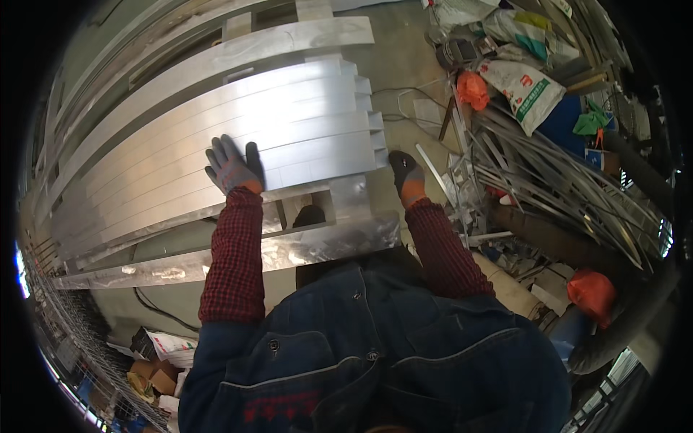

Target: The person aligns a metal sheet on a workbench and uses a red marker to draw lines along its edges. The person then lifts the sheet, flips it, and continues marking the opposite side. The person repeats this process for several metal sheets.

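Long silver metal profiles (180, 137) lie side by side on a metal frame, their stepped, hollow ends toward the right. My left hand (234, 167), in a grey and orange glove with dark fingertips, rests flat on the near profiles with its fingers spread. Just right of the profile ends is my right hand (409, 179), gloved the same way, with a narrow gap showing between. Its fingers are dark and foreshortened, so their grip and anything in them cannot be made out.
The frame's near rail (332, 242) runs in front of me. To the right lie a heap of thin metal strips (556, 173), a white printed sack (523, 90) and an orange-red bag (590, 292). Wire mesh (79, 325) and cardboard boxes (155, 375) are at the lower left.
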Tool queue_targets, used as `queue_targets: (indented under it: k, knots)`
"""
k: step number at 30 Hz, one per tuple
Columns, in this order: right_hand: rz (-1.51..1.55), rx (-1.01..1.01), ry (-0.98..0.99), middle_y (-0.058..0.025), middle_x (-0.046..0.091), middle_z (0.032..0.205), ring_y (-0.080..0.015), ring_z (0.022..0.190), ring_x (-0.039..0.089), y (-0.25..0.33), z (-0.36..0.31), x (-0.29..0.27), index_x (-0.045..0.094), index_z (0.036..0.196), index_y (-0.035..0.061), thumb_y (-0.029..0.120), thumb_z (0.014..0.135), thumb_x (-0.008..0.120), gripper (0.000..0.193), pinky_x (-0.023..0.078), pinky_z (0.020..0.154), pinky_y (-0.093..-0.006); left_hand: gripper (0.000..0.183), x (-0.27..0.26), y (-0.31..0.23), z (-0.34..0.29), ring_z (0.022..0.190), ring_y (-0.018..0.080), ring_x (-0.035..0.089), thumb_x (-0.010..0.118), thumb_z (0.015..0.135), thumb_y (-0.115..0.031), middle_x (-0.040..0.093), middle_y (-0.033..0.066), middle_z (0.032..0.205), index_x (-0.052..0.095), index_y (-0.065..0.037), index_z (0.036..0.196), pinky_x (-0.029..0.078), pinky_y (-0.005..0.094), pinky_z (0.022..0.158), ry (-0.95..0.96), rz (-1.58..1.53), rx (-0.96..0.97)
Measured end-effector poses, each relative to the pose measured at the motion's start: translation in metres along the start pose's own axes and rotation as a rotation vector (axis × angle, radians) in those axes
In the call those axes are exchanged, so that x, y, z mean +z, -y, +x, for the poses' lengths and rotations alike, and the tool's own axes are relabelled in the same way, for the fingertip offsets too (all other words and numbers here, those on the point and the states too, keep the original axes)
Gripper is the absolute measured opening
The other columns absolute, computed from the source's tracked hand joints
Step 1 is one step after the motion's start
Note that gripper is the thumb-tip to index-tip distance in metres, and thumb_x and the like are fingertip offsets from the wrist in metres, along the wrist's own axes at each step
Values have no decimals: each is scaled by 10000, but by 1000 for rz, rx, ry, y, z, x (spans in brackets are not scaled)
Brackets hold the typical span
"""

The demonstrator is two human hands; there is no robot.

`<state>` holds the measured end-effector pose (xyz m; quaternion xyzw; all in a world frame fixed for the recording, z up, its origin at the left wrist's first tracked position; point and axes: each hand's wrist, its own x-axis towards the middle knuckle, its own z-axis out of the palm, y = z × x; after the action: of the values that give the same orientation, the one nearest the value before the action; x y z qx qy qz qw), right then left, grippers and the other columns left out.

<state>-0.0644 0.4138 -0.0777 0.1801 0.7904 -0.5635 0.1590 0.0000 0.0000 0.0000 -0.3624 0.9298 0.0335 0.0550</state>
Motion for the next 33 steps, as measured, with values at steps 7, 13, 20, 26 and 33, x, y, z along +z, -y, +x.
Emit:
queue_targets:
  k: [7, 13, 20, 26, 33]
  knots:
    - [60, 82, 165, 31, 636, 772, -82, 584, 480, 10, -5, 14, 798, 1243, 48, 363, 1025, 799, 383, 393, 540, -306, 722, -10, 2, 0, 1713, 356, 219, 513, 1143, -405, 238, 116, 1863, 292, -139, 1776, 200, 551, 1391, 23, 6, -24]
    - [74, 196, 169, -5, 727, 866, -116, 628, 529, 9, -5, 11, 794, 1205, 42, 338, 1014, 808, 353, 436, 573, -340, 826, -10, 3, 4, 1713, 332, 213, 660, 1046, -128, 221, 97, 1862, 276, -147, 1777, 210, 515, 1396, 46, -14, -42]
    - [86, 213, 145, 11, 669, 770, -105, 560, 476, 9, -1, 17, 804, 1135, 58, 309, 988, 835, 293, 394, 519, -343, 896, -4, -1, 3, 1701, 331, 237, 742, 999, -147, 247, 113, 1847, 280, -135, 1767, 214, 496, 1392, -20, 11, -31]
    - [83, 237, 161, 18, 622, 731, -104, 555, 481, 10, 2, 16, 806, 1121, 67, 304, 975, 844, 281, 381, 513, -339, 880, 1, 4, 5, 1683, 308, 273, 760, 983, -139, 293, 112, 1816, 319, -127, 1744, 260, 489, 1372, -42, 70, -13]
    - [45, 234, 153, 14, 612, 713, -116, 551, 493, 8, 6, 19, 796, 1139, 61, 302, 976, 841, 295, 387, 512, -338, 914, 4, 6, 9, 1711, 324, 213, 770, 976, -99, 218, 104, 1857, 299, -139, 1759, 231, 504, 1394, 14, 35, -49]
